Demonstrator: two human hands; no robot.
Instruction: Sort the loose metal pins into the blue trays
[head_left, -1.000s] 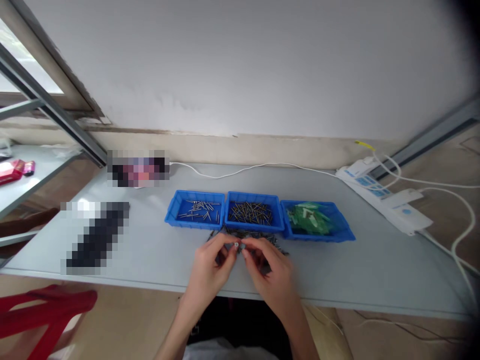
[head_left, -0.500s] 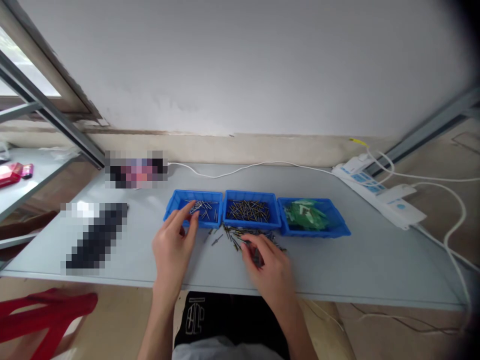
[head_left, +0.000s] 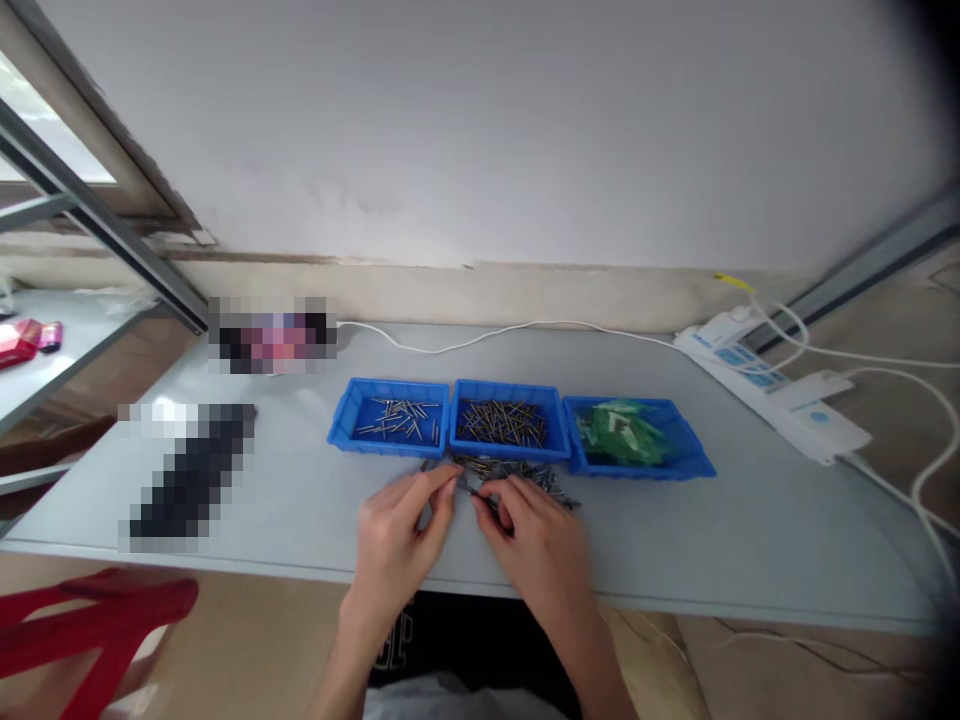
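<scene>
My left hand (head_left: 405,530) and my right hand (head_left: 536,545) meet over the table in front of the middle bin, both with thumb and forefinger pinched. Between their fingertips runs a thin dark metal pin (head_left: 468,489), small and partly covered by the fingers. Right behind the hands lies a loose pile of metal pins (head_left: 536,475), partly hidden by my right hand. The left blue bin (head_left: 349,437) holds scattered silver pins (head_left: 405,415). In the middle blue bin (head_left: 559,425) lies a thick layer of brassy and dark pins (head_left: 504,422).
The right blue bin (head_left: 686,455) contains green plastic packaging (head_left: 626,430). A white power strip (head_left: 780,390) with cables stands at the right. A blurred-out dark object (head_left: 195,475) and a pixelated item (head_left: 274,342) lie at the left. A red stool (head_left: 97,625) is below.
My left hand has left the left bin and come down to the right, meeting my right hand at the pin. My right hand has stayed near the pile.
</scene>
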